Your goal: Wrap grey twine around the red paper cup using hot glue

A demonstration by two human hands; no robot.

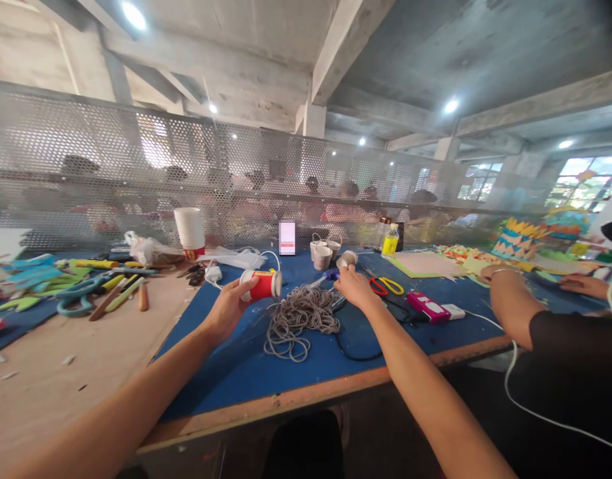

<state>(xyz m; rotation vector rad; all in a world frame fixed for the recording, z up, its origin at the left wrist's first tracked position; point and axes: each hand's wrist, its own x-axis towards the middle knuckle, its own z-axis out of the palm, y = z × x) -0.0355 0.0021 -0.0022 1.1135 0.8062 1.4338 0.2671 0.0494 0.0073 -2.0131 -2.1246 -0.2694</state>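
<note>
Left forearm (141, 398), then red cup (263, 286), long axis nearly crosswise

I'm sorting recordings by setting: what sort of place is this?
Probably a craft workshop or classroom: the view shows a heap of grey cord, scissors and a stack of paper cups.

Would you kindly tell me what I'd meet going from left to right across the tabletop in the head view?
Blue-handled scissors, stack of cups, left hand, red-and-white cup, gray cord pile, right hand, magenta device, zigzag-patterned decoration.
</note>
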